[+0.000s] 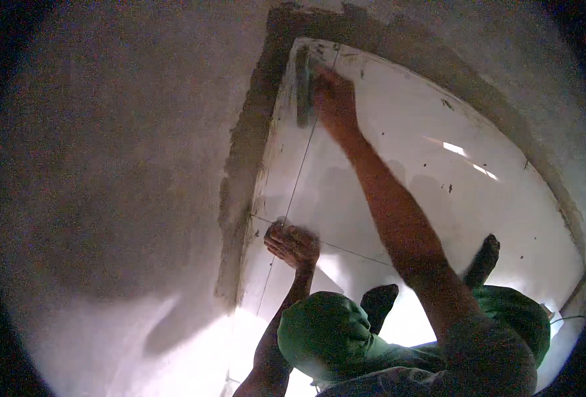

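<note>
My right hand (pixel 336 99) reaches far forward, closed on a narrow, flat, dark grey-green tool (pixel 303 86), perhaps a trowel. Motion blurs both, so the tool's exact kind is unclear. It lies along the left edge of a white, glossy tiled surface (pixel 399 132), near its far corner. My left hand (pixel 294 245) is nearer to me, with fingers curled against the tiles where two thin dark joint lines cross. Whatever may be inside those fingers is hidden.
A rough brown-grey band (pixel 243 165) borders the tiles along a pale grey wall (pixel 121 132). My green-clad knees (pixel 323 331) and dark feet (pixel 484 258) are close below. Dark specks dot the tiles. Bright light glares at the lower left, and a thin cable (pixel 568 318) shows at right.
</note>
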Motion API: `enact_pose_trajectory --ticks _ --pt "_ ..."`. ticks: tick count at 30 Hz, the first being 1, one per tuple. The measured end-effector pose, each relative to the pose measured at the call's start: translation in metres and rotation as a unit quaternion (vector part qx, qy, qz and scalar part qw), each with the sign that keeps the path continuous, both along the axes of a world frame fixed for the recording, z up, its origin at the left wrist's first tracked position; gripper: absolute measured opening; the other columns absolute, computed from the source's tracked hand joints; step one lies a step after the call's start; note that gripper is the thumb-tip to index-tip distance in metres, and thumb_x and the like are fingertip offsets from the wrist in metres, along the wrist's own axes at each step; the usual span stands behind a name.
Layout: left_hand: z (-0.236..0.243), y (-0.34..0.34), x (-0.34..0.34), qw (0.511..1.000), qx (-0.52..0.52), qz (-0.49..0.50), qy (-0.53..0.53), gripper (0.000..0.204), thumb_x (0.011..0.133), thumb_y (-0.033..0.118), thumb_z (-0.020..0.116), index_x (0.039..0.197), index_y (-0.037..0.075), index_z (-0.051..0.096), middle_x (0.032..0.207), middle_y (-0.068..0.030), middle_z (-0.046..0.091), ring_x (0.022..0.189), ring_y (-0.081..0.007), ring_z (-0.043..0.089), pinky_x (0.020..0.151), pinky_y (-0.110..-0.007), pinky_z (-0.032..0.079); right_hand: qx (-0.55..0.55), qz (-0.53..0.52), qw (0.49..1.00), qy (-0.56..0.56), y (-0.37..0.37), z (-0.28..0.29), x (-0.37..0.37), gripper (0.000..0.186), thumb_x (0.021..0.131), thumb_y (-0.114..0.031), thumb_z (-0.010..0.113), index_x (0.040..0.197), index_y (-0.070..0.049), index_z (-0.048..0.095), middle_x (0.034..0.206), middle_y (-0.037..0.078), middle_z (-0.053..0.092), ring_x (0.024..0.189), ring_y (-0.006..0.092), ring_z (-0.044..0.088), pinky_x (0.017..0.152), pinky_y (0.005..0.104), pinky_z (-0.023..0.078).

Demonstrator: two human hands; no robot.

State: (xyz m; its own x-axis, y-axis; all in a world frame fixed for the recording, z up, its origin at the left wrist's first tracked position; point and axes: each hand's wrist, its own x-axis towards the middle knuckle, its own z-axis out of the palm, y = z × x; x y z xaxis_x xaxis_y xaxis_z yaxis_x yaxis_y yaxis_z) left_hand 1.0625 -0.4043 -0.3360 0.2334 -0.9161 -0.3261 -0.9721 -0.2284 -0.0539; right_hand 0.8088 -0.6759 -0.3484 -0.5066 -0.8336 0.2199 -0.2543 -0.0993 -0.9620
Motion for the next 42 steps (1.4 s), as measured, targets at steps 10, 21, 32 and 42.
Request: enact_pose_trajectory --ticks 10,21,32,42 --pt "0.010 -0.007 -0.004 0.996 0.035 0.059 0.059 0.072 0.096 0.041 0.051 0.150 -0.002 0.031 0.148 -0.0293 0.035 0.139 -0.0498 0.033 0.120 -0.066 0.018 0.152 0.108 0.848 0.497 -0.028 0.024 0.023 0.041 0.090 -0.004 0.059 0.130 -0.007 0.069 0.096 0.018 0.074 0.084 0.0357 0.070 0.078 0.0461 0.057" --pt "0.013 -0.011 -0.007 0.991 0.114 0.072 0.008 0.077 0.093 0.040 0.054 0.146 -0.009 0.027 0.142 -0.0320 0.039 0.145 -0.0531 0.027 0.124 -0.066 0.010 0.008 0.127 0.992 0.022 -0.035 0.029 -0.041 0.026 0.088 -0.010 0.061 0.110 0.003 0.067 0.083 0.018 0.067 0.075 0.0314 0.061 0.074 0.0501 0.051" --pt "0.016 -0.007 -0.011 0.989 -0.124 0.020 0.076 0.068 0.096 0.042 0.052 0.144 -0.005 0.039 0.138 -0.0285 0.043 0.128 -0.0484 0.042 0.116 -0.065 0.024 0.107 0.081 0.979 0.154 0.057 0.035 0.103 0.039 0.085 -0.005 0.059 0.121 0.000 0.070 0.120 0.027 0.069 0.106 0.0426 0.068 0.099 0.0500 0.052" --pt "-0.002 -0.008 -0.009 0.936 -0.268 0.074 0.218 0.041 0.101 0.031 0.050 0.127 0.001 0.057 0.126 -0.0240 0.055 0.122 -0.0433 0.050 0.104 -0.058 0.037 0.106 0.123 0.984 0.075 0.074 0.051 -0.003 0.037 0.095 -0.004 0.054 0.129 0.004 0.066 0.098 0.010 0.071 0.089 0.0160 0.061 0.082 0.0345 0.053"
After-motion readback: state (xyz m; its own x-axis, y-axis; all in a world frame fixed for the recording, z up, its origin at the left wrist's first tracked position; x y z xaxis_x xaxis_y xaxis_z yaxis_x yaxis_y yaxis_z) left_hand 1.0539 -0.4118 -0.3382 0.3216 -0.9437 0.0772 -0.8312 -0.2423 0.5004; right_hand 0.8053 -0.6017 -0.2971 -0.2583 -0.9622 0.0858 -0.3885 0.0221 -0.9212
